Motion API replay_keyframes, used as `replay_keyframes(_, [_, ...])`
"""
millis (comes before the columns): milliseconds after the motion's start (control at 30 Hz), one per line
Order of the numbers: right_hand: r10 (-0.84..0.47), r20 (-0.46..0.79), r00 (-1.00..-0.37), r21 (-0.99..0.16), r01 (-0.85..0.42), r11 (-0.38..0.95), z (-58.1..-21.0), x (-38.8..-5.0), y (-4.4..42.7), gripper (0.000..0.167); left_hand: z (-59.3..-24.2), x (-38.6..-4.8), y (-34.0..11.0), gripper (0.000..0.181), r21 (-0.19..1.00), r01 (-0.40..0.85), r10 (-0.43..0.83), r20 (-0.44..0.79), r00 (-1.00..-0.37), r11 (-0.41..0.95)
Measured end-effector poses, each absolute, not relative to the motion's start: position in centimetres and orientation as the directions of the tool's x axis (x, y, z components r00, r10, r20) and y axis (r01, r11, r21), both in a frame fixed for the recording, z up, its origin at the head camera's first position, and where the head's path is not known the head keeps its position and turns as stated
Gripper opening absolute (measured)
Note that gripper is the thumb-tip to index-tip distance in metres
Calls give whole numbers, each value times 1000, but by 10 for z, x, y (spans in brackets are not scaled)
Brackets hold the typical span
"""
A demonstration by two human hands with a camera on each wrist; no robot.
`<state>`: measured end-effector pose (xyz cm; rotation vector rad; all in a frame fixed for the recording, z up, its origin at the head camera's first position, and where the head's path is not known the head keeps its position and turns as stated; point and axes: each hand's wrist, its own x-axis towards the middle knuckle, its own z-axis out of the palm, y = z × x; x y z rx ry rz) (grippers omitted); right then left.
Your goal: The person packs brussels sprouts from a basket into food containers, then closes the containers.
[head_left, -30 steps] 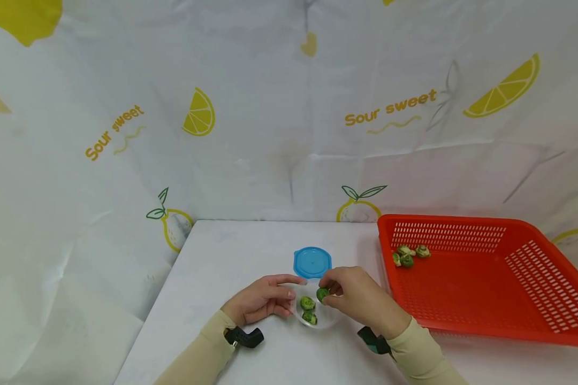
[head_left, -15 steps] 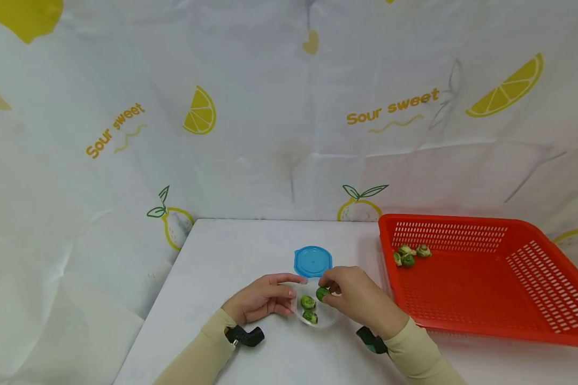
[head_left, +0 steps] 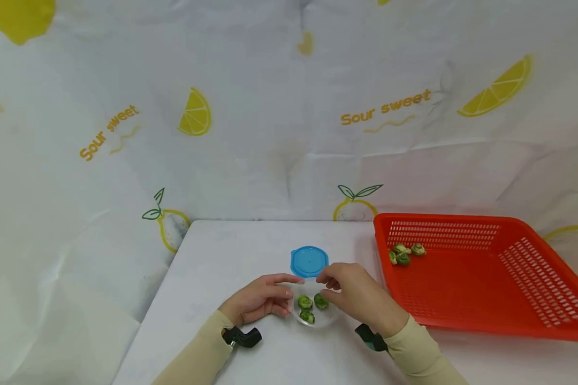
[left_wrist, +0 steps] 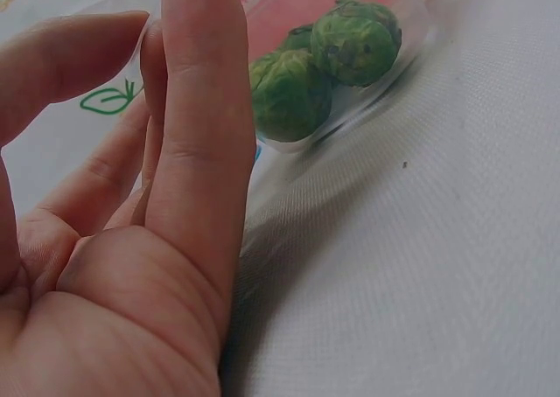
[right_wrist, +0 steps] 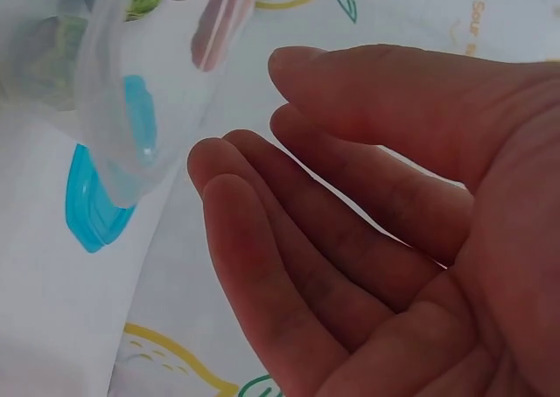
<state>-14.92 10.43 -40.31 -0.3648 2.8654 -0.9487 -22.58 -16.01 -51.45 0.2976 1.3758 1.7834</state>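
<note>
The table [head_left: 241, 243] is white, and in the left wrist view its surface shows a fine weave and one small dark speck [left_wrist: 405, 164]. Behind the table and along its left side there hangs a wrinkled white backdrop [head_left: 255, 176]. Beside the table's back left corner is printed a lemon drawing [head_left: 173, 230] with green leaves. Higher above the table are a left lemon slice [head_left: 195, 113] and a right lemon slice [head_left: 498, 88], each with orange "Sour sweet" lettering [head_left: 386, 108] near it. Between the slices, high above the table, is a pale yellow heart [head_left: 306, 44].
</note>
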Motion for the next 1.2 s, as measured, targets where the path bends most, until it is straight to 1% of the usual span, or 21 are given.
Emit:
replay_keyframes(133, [-306,41,-951,-590,-270,761,-400,-149,106,20,-516,-224,-166,52,883,-469,712,-311,-629,-29])
replay_keyframes(233, [-344,67,-936,-584,-317,748,-392,-150,114,18,-516,-223,-170,53,885,-464,714,-301,-632,-38])
replay_keyframes(333, [-356,81,-931,-595,-332,732,-379,-151,131,16,-515,-221,-172,52,887,-458,722,-283,-631,-52])
replay_keyframes(433, [-334,98,-937,-593,-325,737,-365,-153,155,14,-516,-221,-172,51,887,-458,731,-272,-626,-62])
replay_keyframes(567, [-294,112,-949,-540,-306,784,-354,-160,192,14,-517,-223,-170,52,884,-463,738,-270,-619,-66])
replay_keyframes(700, [-263,75,-962,-512,-263,817,-359,-173,232,17,-516,-224,-168,53,880,-471,737,-281,-615,-58])
replay_keyframes(900, [-210,-30,-977,-517,-164,840,-381,-197,281,22,-514,-224,-168,55,878,-475,740,-285,-610,-54])
replay_keyframes(1033, [-178,-120,-977,-524,-89,847,-394,-206,299,28,-514,-224,-166,52,869,-491,741,-293,-603,-56])
replay_keyframes(1200, [-177,-171,-969,-534,-60,843,-405,-211,312,27,-514,-225,-162,51,872,-486,749,-285,-598,-56])
